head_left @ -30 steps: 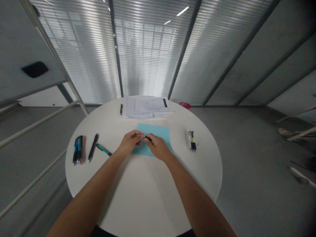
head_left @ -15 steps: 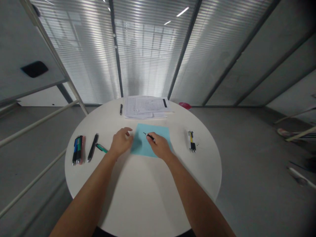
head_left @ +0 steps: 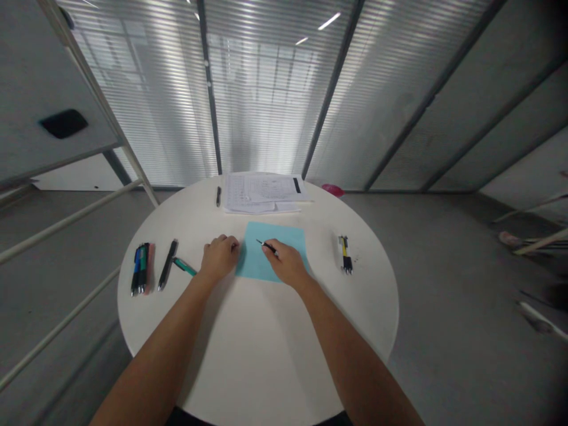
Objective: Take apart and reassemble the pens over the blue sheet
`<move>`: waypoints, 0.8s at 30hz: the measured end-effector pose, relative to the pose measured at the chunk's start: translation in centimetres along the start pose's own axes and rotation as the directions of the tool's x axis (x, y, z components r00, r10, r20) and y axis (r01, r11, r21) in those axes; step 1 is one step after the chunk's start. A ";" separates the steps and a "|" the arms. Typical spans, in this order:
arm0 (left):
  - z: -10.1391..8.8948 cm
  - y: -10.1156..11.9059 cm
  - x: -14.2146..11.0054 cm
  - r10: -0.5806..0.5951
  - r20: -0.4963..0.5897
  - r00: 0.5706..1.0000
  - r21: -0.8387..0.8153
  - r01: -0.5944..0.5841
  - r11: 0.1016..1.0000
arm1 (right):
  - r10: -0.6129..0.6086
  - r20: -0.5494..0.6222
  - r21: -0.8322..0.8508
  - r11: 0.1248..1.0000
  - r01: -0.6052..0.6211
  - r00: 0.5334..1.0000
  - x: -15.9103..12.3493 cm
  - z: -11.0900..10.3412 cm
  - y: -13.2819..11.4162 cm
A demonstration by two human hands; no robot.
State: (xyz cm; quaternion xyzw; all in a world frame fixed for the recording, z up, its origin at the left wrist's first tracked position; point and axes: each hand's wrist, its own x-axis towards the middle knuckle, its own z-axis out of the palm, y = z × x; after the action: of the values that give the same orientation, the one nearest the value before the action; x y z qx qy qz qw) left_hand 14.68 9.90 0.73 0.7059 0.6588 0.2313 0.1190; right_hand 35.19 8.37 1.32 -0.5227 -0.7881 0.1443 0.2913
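A light blue sheet of paper (head_left: 251,266) lies on the round white table (head_left: 261,331). My right hand (head_left: 286,262) rests over its right part, fingers wrapped round a dark pen (head_left: 270,247). The pen's thin tip points up and left over the paper; whether it touches the sheet I cannot tell. At the sheet's left edge sits my left hand (head_left: 220,255), its fingers curled in, with no object visible in them. Left of that hand lie a green pen (head_left: 184,266) and a long black pen (head_left: 167,264).
Several pens (head_left: 141,269) with blue, green and red parts lie side by side at the table's left. More pens (head_left: 345,254), one partly yellow, are at the right. Printed papers (head_left: 261,194) and a small dark pen (head_left: 218,196) lie at the far edge. A white-framed stand (head_left: 133,165) rises on the left.
My left hand's fingers, spread apart before, have curled in beside the paper's edge. My right hand with the pen has shifted very slightly left.
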 end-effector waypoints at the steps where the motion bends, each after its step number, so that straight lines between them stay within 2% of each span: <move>1: 0.0 0.1 0.1 0.006 -0.001 1.000 0.031 -0.006 1.000 | 0.003 0.002 -0.001 1.000 -0.003 1.000 0.0 0.0 0.0; 3: 0.1 0.1 0.2 0.028 -0.022 0.999 0.022 -0.027 0.999 | 0.009 0.004 -0.003 1.000 -0.009 1.000 0.0 0.1 0.0; 5: 0.5 0.3 0.4 0.064 -0.053 0.997 -0.058 -0.067 0.996 | 0.007 0.004 -0.002 1.000 -0.007 1.000 0.1 0.1 0.0; 8: 1.1 0.6 0.3 0.132 -0.097 0.987 -0.235 -0.151 0.960 | -0.004 -0.002 0.016 1.000 0.004 1.000 0.1 0.2 0.0; 11: 1.7 1.3 -0.1 0.139 -0.123 0.983 -0.433 -0.179 0.883 | -0.014 -0.012 0.055 0.998 0.015 1.000 0.2 0.1 0.0; 14: 2.1 2.1 -0.3 0.078 -0.138 0.987 -0.631 -0.148 0.762 | -0.015 -0.026 0.083 0.996 0.017 1.000 0.2 0.1 0.1; 16: 2.2 2.6 -0.3 0.022 -0.110 0.994 -0.751 -0.097 0.654 | -0.016 -0.035 0.103 0.994 0.019 0.999 0.2 0.1 0.1; 20: 2.0 3.1 -0.1 -0.062 0.053 0.997 -0.902 0.075 0.425 | -0.046 -0.039 0.162 0.986 0.051 0.998 0.1 0.3 0.2; 24: 1.6 3.2 0.0 -0.088 0.203 0.975 -0.950 0.218 0.224 | -0.075 -0.038 0.201 0.976 0.081 0.996 0.1 0.5 0.4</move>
State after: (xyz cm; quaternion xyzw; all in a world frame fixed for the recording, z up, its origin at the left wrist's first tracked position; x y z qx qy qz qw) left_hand 18.28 9.74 0.84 0.4256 0.4348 0.5367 0.5846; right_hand 35.14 8.63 0.77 -0.4611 -0.7849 0.2041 0.3600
